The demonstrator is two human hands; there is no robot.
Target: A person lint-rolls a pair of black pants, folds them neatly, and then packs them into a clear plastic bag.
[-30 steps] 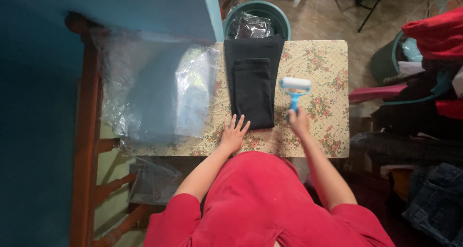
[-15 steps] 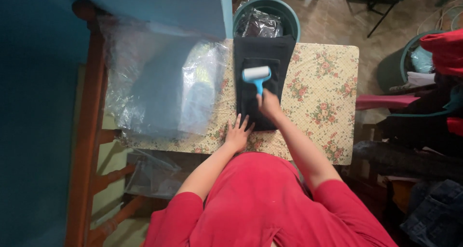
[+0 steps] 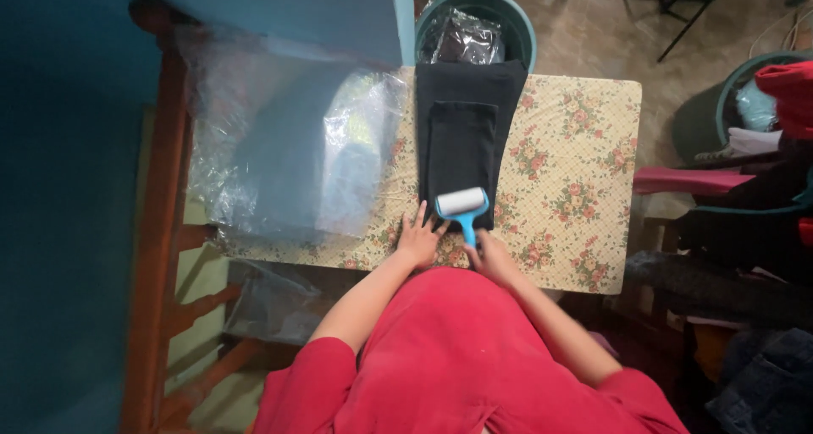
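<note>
right hand (image 3: 491,260) closed round the blue handle of a lint roller (image 3: 462,207); left hand (image 3: 417,241) spread flat, fingers apart.
roller head rests on the near end of folded black trousers (image 3: 464,142) on the floral table (image 3: 576,146). roller judged light, rigid; cloth soft, best pinned at its near edge.

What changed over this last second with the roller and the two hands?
The right hand, gripping the blue lint roller throughout, carried it from the tablecloth right of the folded black garment onto the garment's far part, then drew it back to the near edge. The left hand stayed flat at the garment's near left corner. Garment and floral tablecloth lie as before.
</note>
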